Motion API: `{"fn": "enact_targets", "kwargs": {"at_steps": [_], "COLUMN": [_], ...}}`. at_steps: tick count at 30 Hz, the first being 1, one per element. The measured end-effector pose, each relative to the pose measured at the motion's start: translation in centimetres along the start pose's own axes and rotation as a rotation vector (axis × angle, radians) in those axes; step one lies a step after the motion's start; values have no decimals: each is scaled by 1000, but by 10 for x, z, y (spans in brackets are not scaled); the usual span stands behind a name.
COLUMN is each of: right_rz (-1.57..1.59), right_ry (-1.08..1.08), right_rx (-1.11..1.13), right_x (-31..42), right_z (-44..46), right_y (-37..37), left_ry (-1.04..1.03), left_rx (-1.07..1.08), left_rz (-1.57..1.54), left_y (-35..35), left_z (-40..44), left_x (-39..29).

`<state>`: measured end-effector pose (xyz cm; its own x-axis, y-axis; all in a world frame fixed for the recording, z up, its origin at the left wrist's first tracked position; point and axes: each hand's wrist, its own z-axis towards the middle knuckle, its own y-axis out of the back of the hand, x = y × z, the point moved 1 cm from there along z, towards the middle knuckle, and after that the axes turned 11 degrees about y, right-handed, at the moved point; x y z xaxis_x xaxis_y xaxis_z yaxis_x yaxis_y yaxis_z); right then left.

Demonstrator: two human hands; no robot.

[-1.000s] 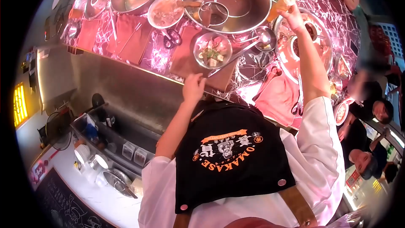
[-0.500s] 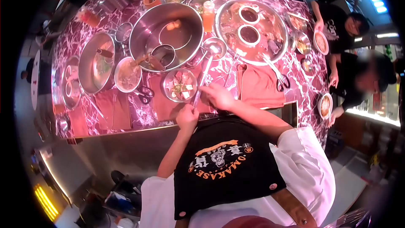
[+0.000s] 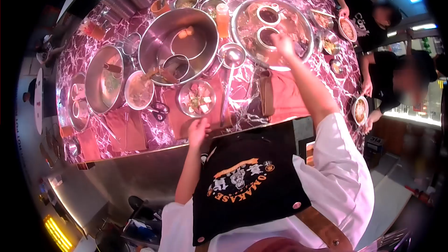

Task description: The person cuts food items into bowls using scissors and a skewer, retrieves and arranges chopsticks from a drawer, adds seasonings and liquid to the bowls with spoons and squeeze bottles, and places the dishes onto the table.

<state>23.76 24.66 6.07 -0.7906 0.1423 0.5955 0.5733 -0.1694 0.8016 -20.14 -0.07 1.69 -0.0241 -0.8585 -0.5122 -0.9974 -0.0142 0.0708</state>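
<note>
My left hand (image 3: 199,130) is at the counter's near edge, just below a metal bowl (image 3: 183,105) of meat pieces, white cubes and chopped greens. Its fingers are loosely apart and nothing shows in them. To the right of that bowl lies a ladle (image 3: 227,93), its long handle running toward me. My right hand (image 3: 283,45) is stretched out over a large round metal tray (image 3: 237,18) of food. It is beside the nearer of two small bowls of dark sauce (image 3: 267,36). Its fingertips are blurred and partly hidden, so any grip is unclear.
A large pot (image 3: 148,28) stands behind the metal bowl. Farther left are an oval pan (image 3: 95,72), a white bowl of food (image 3: 140,91) and black-handled scissors (image 3: 161,110). An orange bottle (image 3: 223,23) stands near the tray. Two people on the right hold bowls.
My right hand has moved from near the ladle handle forward and right to the tray. My left hand has released the handle and drawn slightly left. The scissors at the tray's edge no longer show.
</note>
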Motion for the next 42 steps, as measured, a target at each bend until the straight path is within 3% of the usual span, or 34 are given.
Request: {"fn": "enact_targets", "kwargs": {"at_steps": [2, 5, 7, 8, 9, 12, 14, 16, 18, 20, 22, 28, 30, 32, 34, 42], "right_rz": [202, 531, 465, 296, 441, -97, -182, -237, 53, 39, -3, 121, 229, 298, 763, 871], "right_ry": [-126, -241, -216, -177, -31, 229, 311, 273, 244, 223, 433, 293, 54, 35, -158, -136], "right_rx": [-104, -209, -159, 6, 31, 143, 274, 178, 42, 34, 6, 1, 100, 72, 51, 4], "right_x": [-84, -117, -133, -111, -110, -79, -67, -64, -68, -85, -101, -97, -112, -125, -117, -100], "right_z": [90, 183, 226, 224, 226, 215, 206, 197, 188, 187, 187, 177, 183, 180, 173, 160], "right_y": [-5, -10, -37, -24, -35, -50, -33, -6, 16, 12, 8, 23, 7, -6, -2, 38], "left_ry": [-114, -191, -225, -253, -251, -301, -299, -290, -310, -307, -275, -352, -381, -381, -378, -386], "left_rx": [-28, -30, -80, -84, -128, -245, -255, -272, -296, -256, -223, 8, 57, 75, 59, -16], "left_rz": [-256, -446, -443, -429, -476, -579, -608, -630, -646, -635, -664, -443, -399, -404, -353, -260], "left_y": [8, 5, 10, 10, 9, -9, -27, -45, -67, -92, -119, -191, -212, -232, -245, -275], "left_z": [6, 9, 17, 20, 22, 2, -23, -52, -71, -80, -77, -26, -3, 20, 40, 75], "left_x": [-2, -23, -23, -22, -20, -16, -24, -29, -35, -52, -78, -170, -198, -220, -237, -271]}}
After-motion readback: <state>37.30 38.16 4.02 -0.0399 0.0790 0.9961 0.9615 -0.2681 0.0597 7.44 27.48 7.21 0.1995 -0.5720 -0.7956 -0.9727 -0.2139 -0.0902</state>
